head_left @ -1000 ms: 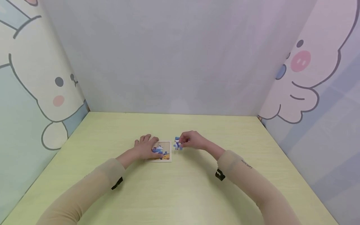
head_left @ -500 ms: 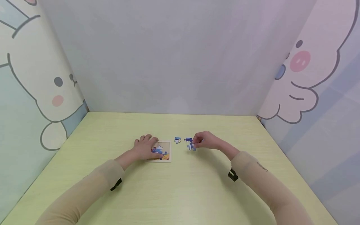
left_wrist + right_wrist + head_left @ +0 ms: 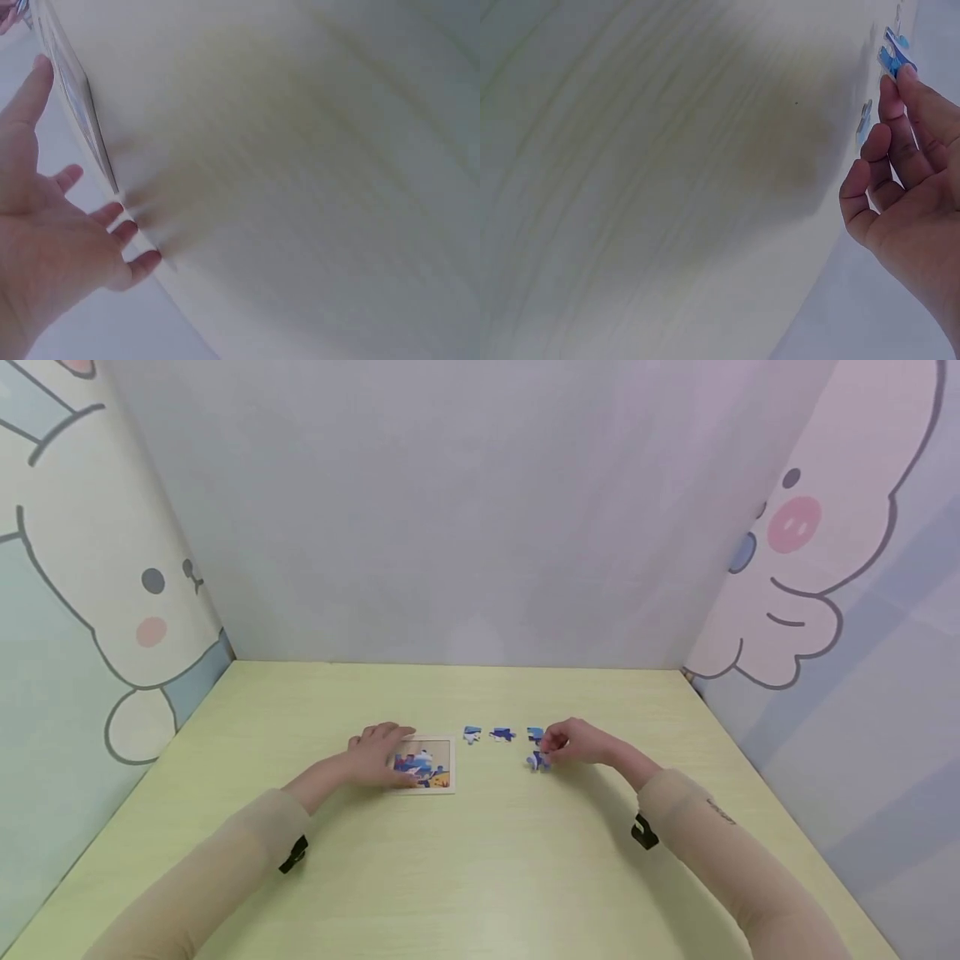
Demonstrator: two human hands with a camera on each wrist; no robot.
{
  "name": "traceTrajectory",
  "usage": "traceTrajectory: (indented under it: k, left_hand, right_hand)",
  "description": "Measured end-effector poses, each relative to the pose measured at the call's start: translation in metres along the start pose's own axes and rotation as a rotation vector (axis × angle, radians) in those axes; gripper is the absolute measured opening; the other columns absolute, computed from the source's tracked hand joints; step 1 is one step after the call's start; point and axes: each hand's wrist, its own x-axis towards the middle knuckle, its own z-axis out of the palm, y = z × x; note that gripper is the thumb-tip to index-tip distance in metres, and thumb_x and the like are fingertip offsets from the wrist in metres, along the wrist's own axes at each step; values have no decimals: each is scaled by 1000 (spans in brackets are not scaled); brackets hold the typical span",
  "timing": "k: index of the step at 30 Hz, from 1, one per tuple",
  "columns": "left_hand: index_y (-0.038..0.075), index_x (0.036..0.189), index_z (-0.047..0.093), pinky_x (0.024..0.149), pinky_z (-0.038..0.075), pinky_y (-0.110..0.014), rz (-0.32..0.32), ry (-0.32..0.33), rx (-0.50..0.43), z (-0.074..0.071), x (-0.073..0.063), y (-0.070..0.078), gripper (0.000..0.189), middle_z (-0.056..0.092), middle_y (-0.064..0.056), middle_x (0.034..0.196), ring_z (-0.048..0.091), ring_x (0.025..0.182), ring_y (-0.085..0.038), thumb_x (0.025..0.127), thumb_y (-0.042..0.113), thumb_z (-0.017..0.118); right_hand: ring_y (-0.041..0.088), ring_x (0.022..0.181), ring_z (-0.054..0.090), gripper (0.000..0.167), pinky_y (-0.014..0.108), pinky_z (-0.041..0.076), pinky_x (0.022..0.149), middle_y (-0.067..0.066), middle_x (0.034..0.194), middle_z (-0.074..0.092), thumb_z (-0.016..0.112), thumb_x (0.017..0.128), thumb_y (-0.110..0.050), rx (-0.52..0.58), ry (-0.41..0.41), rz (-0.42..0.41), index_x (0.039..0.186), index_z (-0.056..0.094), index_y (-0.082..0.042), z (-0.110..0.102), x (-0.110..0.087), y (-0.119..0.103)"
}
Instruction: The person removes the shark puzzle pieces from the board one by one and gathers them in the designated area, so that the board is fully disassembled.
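A small square jigsaw puzzle tray [image 3: 453,768] with a pale rim lies mid-table, partly filled with blue and orange pieces. Over its left side rests my left hand [image 3: 372,758], fingers spread, thumb near the lower rim. In the left wrist view the thumb [image 3: 37,86] lies by the tray's edge and the other fingertips are close to the table. To the right, my right hand [image 3: 583,742] pinches a blue and white puzzle piece [image 3: 536,762] between thumb and index finger, its other fingers loosely curled, as the right wrist view shows.
Beyond the held piece, loose puzzle pieces form a row on the table: a light blue one [image 3: 471,734], a dark blue one [image 3: 502,735] and another blue one [image 3: 534,733] partly behind my right fingers. A pale wall [image 3: 465,527] stands along the table's far edge.
My right hand has carried the pinched piece rightward, away from the tray, and loose pieces behind it have come into view. My left hand has shifted slightly left, showing more of the tray.
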Motion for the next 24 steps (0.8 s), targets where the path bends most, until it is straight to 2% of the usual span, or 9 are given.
traceTrajectory:
  k: [8,18,24]
  left_hand:
    - [12,145,35,99,21,-70,97,-8,-41,-9,-10,-10,87,30,-22,148,24,132,-49,77,52,71]
    - [12,139,44,100,21,-70,106,0,-29,-8,-12,-13,76,30,-21,149,25,133,-48,78,48,71]
    - [11,142,41,101,21,-68,81,-14,-29,-11,-12,-8,79,30,-18,150,24,134,-45,79,48,72]
  right_hand:
    - [12,76,54,4,27,47,70,-3,82,64,69,86,-10,-9,10,16,89,67,-12,4,2,12]
    - [13,77,51,5,26,45,68,-3,83,60,69,86,-15,-39,37,21,90,66,-15,4,5,14]
    - [16,80,51,13,29,43,68,-3,85,60,69,86,-17,-34,66,-27,98,67,-11,3,8,-9]
